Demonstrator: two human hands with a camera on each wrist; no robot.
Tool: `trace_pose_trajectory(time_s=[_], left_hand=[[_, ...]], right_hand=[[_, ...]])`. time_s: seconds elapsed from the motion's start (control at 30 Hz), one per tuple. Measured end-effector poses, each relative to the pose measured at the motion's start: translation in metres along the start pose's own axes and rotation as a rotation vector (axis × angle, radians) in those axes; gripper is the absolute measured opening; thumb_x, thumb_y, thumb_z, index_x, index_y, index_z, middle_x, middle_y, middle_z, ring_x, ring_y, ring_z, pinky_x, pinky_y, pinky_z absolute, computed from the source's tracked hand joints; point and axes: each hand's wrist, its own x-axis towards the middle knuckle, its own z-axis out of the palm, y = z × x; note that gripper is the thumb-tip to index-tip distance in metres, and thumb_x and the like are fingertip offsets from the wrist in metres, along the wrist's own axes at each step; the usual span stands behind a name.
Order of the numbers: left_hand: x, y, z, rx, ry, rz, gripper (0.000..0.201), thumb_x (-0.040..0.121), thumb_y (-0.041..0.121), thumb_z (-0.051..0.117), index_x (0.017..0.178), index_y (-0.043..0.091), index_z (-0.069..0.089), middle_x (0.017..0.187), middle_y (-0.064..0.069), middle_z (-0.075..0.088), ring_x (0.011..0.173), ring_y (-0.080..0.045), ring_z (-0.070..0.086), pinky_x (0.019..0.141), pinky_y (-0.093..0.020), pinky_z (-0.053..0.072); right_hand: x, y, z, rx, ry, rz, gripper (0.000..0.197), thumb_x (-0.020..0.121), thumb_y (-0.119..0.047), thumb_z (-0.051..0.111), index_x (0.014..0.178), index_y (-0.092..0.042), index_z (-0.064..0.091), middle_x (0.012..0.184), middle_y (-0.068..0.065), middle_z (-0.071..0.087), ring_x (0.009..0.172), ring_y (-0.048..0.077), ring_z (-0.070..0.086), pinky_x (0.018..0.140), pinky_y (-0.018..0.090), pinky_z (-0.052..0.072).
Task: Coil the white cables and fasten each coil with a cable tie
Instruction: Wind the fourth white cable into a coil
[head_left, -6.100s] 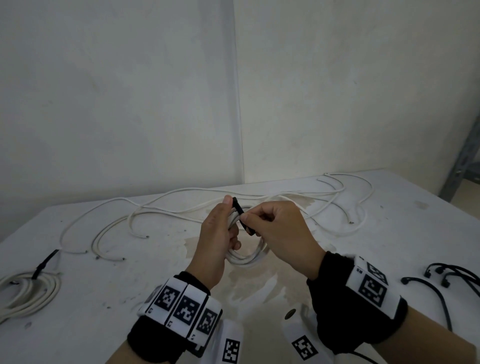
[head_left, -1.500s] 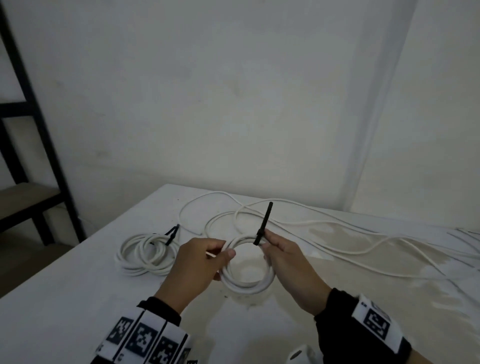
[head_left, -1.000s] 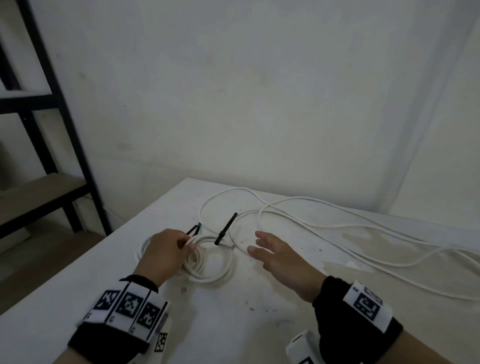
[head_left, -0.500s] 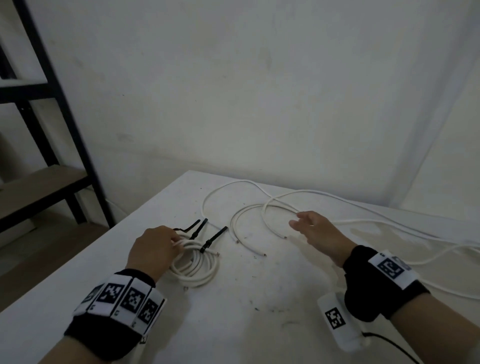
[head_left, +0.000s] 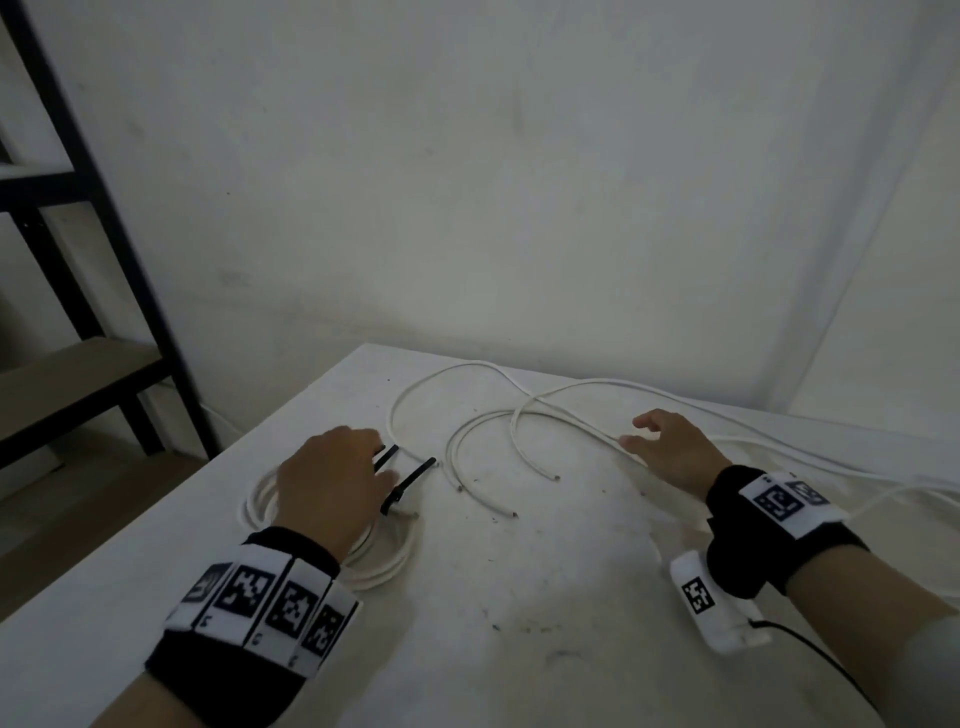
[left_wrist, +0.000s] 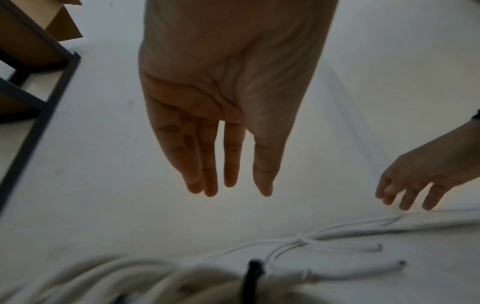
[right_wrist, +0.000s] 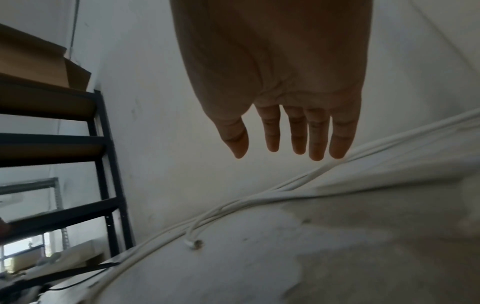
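Two coiled white cables (head_left: 387, 564) lie stacked at the table's left edge, each bound by a black cable tie (head_left: 410, 483) whose tail sticks up. My left hand (head_left: 358, 457) hovers over them with straight fingers and holds nothing. In the left wrist view the hand (left_wrist: 233, 190) is open above the blurred coils (left_wrist: 124, 281) and a tie (left_wrist: 252, 275). Loose white cables (head_left: 483, 421) loop across the middle of the table. My right hand (head_left: 644, 431) is spread open just above one strand; the right wrist view shows its fingers (right_wrist: 315, 152) straight over the cables (right_wrist: 285, 189).
A black metal shelf rack (head_left: 130, 291) stands left of the white table (head_left: 519, 597), close to its edge. The wall runs right behind the table. Cut cable ends (head_left: 556, 477) lie between my hands. More cable trails off to the right (head_left: 831, 457).
My left hand set the freshly tied coil down on the earlier coil and let go. My right hand released the tie and swung right to the loose cables.
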Motion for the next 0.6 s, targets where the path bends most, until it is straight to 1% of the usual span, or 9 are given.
trace_pose_trajectory(time_s=[0.03,0.1,0.2,0.27,0.37,0.43,0.5,0.6], left_hand=[[0.003,0.012,-0.001,-0.014,0.014,0.027,0.031,0.088,0.036,0.056,0.11,0.015,0.061,0.112,-0.004,0.061,0.104,-0.023,0.056,0.08,-0.03,0.041],[0.011,0.035,0.002,-0.028,0.02,0.09,0.036,0.089,0.04,0.053,0.118,0.019,0.058,0.119,-0.003,0.06,0.11,-0.021,0.055,0.085,-0.03,0.042],[0.027,0.068,0.011,-0.022,-0.029,0.148,0.034,0.091,0.039,0.049,0.115,0.017,0.06,0.116,-0.002,0.061,0.107,-0.02,0.057,0.082,-0.028,0.043],[0.041,0.087,0.021,-0.014,-0.075,0.154,0.034,0.093,0.037,0.047,0.115,0.014,0.059,0.118,-0.003,0.06,0.107,-0.021,0.056,0.082,-0.028,0.042],[0.061,0.112,0.04,-0.01,-0.156,0.134,0.037,0.095,0.036,0.042,0.119,0.012,0.055,0.123,-0.007,0.057,0.111,-0.025,0.054,0.086,-0.029,0.042],[0.074,0.126,0.053,-0.019,-0.222,0.112,0.04,0.095,0.036,0.041,0.121,0.008,0.053,0.125,-0.01,0.057,0.113,-0.027,0.053,0.088,-0.03,0.042],[0.085,0.137,0.066,0.0,-0.279,0.097,0.041,0.096,0.035,0.04,0.121,0.004,0.05,0.127,-0.014,0.055,0.116,-0.029,0.052,0.09,-0.03,0.041],[0.096,0.147,0.083,0.035,-0.351,0.045,0.038,0.096,0.026,0.043,0.124,0.001,0.045,0.133,-0.015,0.05,0.121,-0.028,0.049,0.095,-0.031,0.04]], right_hand=[[0.004,0.005,-0.005,-0.025,0.004,0.009,0.045,0.09,-0.028,0.057,0.127,-0.006,0.048,0.137,0.014,0.043,0.122,0.025,0.045,0.088,0.025,0.033],[0.012,0.016,-0.017,-0.063,0.009,0.039,0.045,0.09,-0.027,0.057,0.128,-0.006,0.047,0.138,0.015,0.04,0.123,0.027,0.045,0.089,0.026,0.033],[0.026,0.035,-0.038,-0.125,0.013,0.082,0.047,0.091,-0.029,0.056,0.131,-0.008,0.043,0.142,0.017,0.034,0.126,0.03,0.042,0.1,0.032,0.034],[0.035,0.046,-0.052,-0.146,0.018,0.107,0.049,0.091,-0.028,0.055,0.133,-0.007,0.041,0.143,0.017,0.031,0.127,0.032,0.039,0.103,0.034,0.033],[0.05,0.062,-0.068,-0.172,0.028,0.146,0.051,0.093,-0.026,0.052,0.137,-0.006,0.036,0.145,0.018,0.029,0.129,0.033,0.037,0.104,0.035,0.033],[0.06,0.073,-0.071,-0.213,0.007,0.166,0.052,0.095,-0.025,0.047,0.14,-0.006,0.032,0.148,0.017,0.028,0.131,0.032,0.035,0.106,0.033,0.032],[0.07,0.08,-0.073,-0.242,-0.044,0.192,0.053,0.097,-0.025,0.043,0.143,-0.006,0.025,0.152,0.014,0.023,0.136,0.029,0.031,0.108,0.03,0.028],[0.077,0.086,-0.074,-0.261,-0.122,0.216,0.056,0.099,-0.024,0.038,0.146,-0.007,0.015,0.155,0.011,0.016,0.14,0.023,0.025,0.108,0.023,0.023]])
